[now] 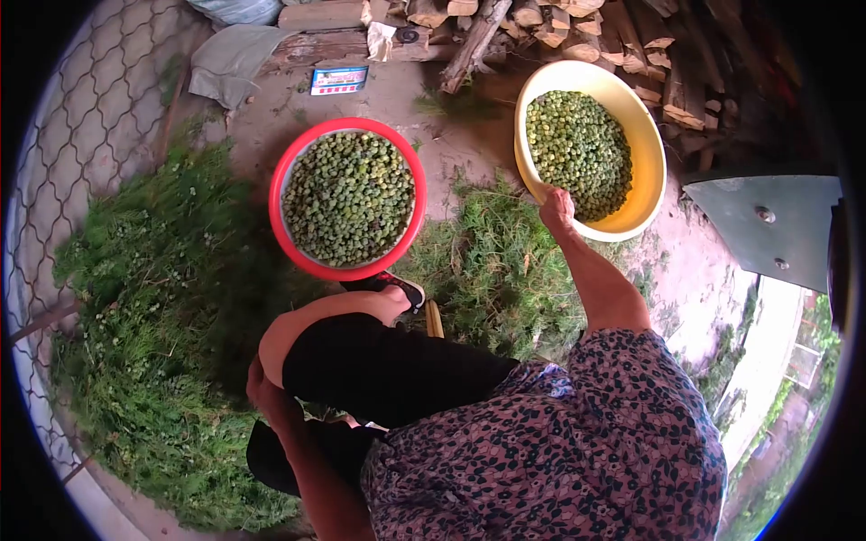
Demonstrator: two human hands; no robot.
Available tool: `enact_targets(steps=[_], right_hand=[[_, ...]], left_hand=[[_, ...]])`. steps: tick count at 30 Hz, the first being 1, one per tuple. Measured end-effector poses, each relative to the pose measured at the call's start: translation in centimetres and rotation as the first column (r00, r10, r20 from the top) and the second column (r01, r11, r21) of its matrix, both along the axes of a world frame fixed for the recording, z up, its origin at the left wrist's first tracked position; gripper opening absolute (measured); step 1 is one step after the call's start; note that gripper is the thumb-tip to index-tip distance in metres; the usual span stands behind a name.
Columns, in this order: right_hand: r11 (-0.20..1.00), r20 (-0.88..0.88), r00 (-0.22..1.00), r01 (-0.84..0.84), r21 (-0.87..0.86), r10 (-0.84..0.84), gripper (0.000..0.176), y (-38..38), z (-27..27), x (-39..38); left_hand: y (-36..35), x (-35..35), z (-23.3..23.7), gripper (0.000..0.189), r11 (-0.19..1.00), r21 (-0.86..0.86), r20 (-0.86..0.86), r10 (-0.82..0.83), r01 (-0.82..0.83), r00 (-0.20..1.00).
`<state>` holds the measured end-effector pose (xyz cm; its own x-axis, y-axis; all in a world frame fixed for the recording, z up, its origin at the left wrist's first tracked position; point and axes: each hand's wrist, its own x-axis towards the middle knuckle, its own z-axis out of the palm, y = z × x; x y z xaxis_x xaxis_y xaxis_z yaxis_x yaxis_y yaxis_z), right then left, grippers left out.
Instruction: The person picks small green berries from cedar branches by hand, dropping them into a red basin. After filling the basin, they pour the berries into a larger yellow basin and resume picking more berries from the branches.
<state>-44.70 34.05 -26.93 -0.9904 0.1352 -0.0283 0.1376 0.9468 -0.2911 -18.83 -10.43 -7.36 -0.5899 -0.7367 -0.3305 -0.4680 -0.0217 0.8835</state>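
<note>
My right hand (557, 209) is closed on the near rim of a yellow basin (646, 162), which leans and holds many small green fruits (577, 149). Left of it, a red-rimmed basin (281, 230) full of similar green and darker fruits (347, 198) stands on the ground, just beyond my foot. My left hand (263, 389) rests by my bent knee, away from both basins. Its fingers are mostly hidden behind the leg.
Cut leafy greenery (162, 334) lies in a large heap at the left, with more (505, 261) between the basins. Split firewood (577, 27) is stacked at the back. A grey-green metal panel (767, 221) stands at the right. Wire mesh (81, 117) borders the left.
</note>
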Motion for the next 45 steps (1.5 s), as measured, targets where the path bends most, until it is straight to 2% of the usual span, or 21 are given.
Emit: enact_targets(steps=[5, 6, 8, 10, 14, 18, 21, 22, 24, 27, 29, 30, 31, 32, 34, 36, 38, 40, 42, 43, 45], right_hand=[[0.997, 0.045, 0.997, -0.064, 0.034, 0.062, 0.03, -2.1, 1.1, 3.3], [0.995, 0.07, 0.993, -0.095, 0.018, 0.093, 0.029, -2.6, 1.1, 3.7], [0.986, 0.077, 0.985, -0.158, 0.058, 0.154, 0.027, -3.7, 0.4, 5.3], [0.99, 0.126, 0.982, -0.144, -0.009, 0.144, 0.034, -4.8, 0.9, 6.5], [0.946, 0.098, 0.941, -0.325, 0.011, 0.323, 0.029, -5.6, 1.4, 8.2], [0.932, 0.102, 0.927, -0.359, -0.044, 0.362, 0.022, -5.5, 1.3, 7.7], [0.894, 0.235, 0.885, -0.434, 0.107, 0.401, 0.015, -6.1, 1.8, 6.0], [0.862, 0.381, 0.845, -0.47, 0.191, 0.376, 0.018, -7.5, 4.6, 5.4], [0.808, 0.346, 0.817, -0.547, 0.217, 0.461, 0.021, -9.2, 6.2, 3.8], [0.831, 0.309, 0.775, -0.544, -0.121, 0.552, 0.017, -14.3, 8.1, 2.3], [0.717, 0.083, 0.724, -0.649, -0.254, 0.684, 0.02, -17.7, 6.4, 2.4], [0.658, 0.091, 0.67, -0.681, -0.321, 0.737, 0.023, -19.4, 5.5, 1.9], [0.538, 0.13, 0.522, -0.805, -0.252, 0.843, 0.026, -20.9, 5.5, 1.7], [0.514, 0.023, 0.53, -0.809, -0.285, 0.848, 0.029, -22.4, 5.4, 2.4], [0.513, 0.039, 0.524, -0.812, -0.279, 0.851, 0.035, -24.8, 5.2, 3.4], [0.511, 0.249, 0.458, -0.828, -0.23, 0.853, 0.031, -26.7, 5.0, 3.3], [0.514, 0.327, 0.447, -0.844, -0.156, 0.833, 0.024, -28.0, 4.0, 3.3], [0.489, 0.314, 0.44, -0.867, -0.096, 0.841, 0.025, -28.9, 1.4, 3.1], [0.603, 0.356, 0.538, -0.791, -0.101, 0.764, 0.03, -29.5, -0.1, 2.9], [0.599, 0.364, 0.533, -0.796, -0.093, 0.764, 0.03, -29.6, 0.7, 3.0], [0.576, 0.15, 0.556, -0.779, -0.247, 0.817, 0.038, -29.1, 1.4, 3.0]], left_hand=[[-0.8, -1.3, -0.2, 0.03, 0.998, -0.044, 0.011, -0.054, 0.055, 0.998], [-0.8, -1.2, -0.4, 0.03, 0.997, -0.054, 0.022, -0.044, 0.045, 0.999], [-1.2, -0.1, -1.0, 0.027, 0.997, 0.08, -0.132, -0.001, 0.012, 0.991], [-0.9, 0.2, -0.9, 0.026, 0.998, 0.069, -0.143, 0.022, -0.012, 0.989], [0.1, 0.7, -0.1, 0.025, 0.996, 0.042, -0.15, 0.082, -0.076, 0.985], [1.6, 1.1, 1.7, 0.025, 0.984, 0.05, -0.229, 0.179, -0.172, 0.957], [2.5, 1.7, 2.8, 0.027, 0.932, -0.037, -0.27, 0.339, -0.362, 0.901], [2.7, 1.9, 3.6, 0.027, 0.926, -0.034, -0.279, 0.353, -0.376, 0.893], [4.0, 1.3, 5.7, 0.026, 0.909, -0.075, -0.306, 0.371, -0.411, 0.877], [5.4, 0.4, 7.8, 0.023, 0.92, -0.047, -0.336, 0.352, -0.388, 0.874], [4.9, 0.9, 8.2, 0.019, 0.943, 0.03, -0.425, 0.311, -0.33, 0.85], [4.9, 0.6, 8.5, 0.019, 0.943, 0.025, -0.424, 0.311, -0.332, 0.851], [4.9, 0.3, 8.9, 0.019, 0.949, 0.035, -0.414, 0.3, -0.314, 0.86], [4.9, 0.1, 9.0, 0.018, 0.954, 0.047, -0.405, 0.288, -0.295, 0.868], [4.7, -0.4, 9.0, 0.017, 0.957, 0.021, -0.392, 0.273, -0.288, 0.878], [4.1, -0.5, 8.6, 0.016, 0.971, 0.056, -0.383, 0.235, -0.231, 0.893], [3.9, -0.9, 7.6, 0.015, 0.981, 0.039, -0.387, 0.189, -0.189, 0.903], [4.1, -1.6, 7.1, 0.014, 0.97, 0.108, -0.386, 0.242, -0.217, 0.89], [3.7, -1.9, 7.2, 0.014, 0.97, 0.097, -0.369, 0.243, -0.223, 0.897], [3.3, -1.8, 8.0, 0.015, 0.973, 0.1, -0.346, 0.23, -0.208, 0.91], [2.7, -2.3, 8.3, 0.016, 0.976, 0.099, -0.321, 0.217, -0.195, 0.922]])
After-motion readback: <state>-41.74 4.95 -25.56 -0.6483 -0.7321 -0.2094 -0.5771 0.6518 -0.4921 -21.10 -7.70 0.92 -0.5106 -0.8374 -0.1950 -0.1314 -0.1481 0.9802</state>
